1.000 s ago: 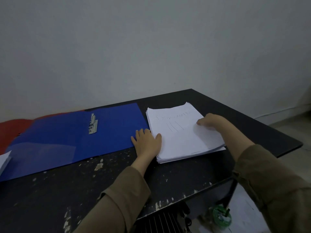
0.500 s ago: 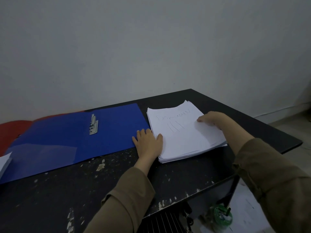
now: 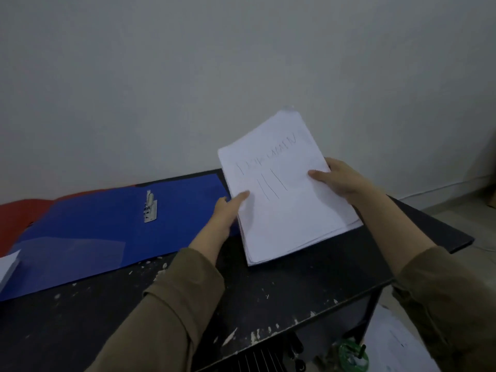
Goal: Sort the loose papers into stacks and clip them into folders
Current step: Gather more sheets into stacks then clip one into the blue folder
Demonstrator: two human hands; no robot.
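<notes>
Far-left papers: a small white pile cut by the left edge of the view, lying on the near-left corner of the folder; how many sheets, I cannot tell
Red folder: only a strip shows at the far left, partly under the blue one
Blue folder: lies open and flat on the worktop, taking up its left half; empty of pages as far as shows
Clip: metal, on the folder's far middle; it looks raised from the cover, though whether its lever is open I cannot tell
Left hand: clamped on the left edge of the stack, thumb on the top sheet, the other fingers hidden beneath
Paper stack: thick, white, held in the air over the right half of the worktop, far edge tipped up toward the wall; the top sheet bears faint pencil writing and three slanted strokes; the near and right edges show sheets fanned slightly out of line
Right hand: clamped on the right edge of the stack, thumb on top, fingers beneath
Step in hand: by my judgement, one sorted stack is lifted and being carried or squared up before filing
Next move calls for: tapping the edges even, carrying the stack left over the blue folder, seating one edge under the clip, with a hand freed to work the clip
</notes>
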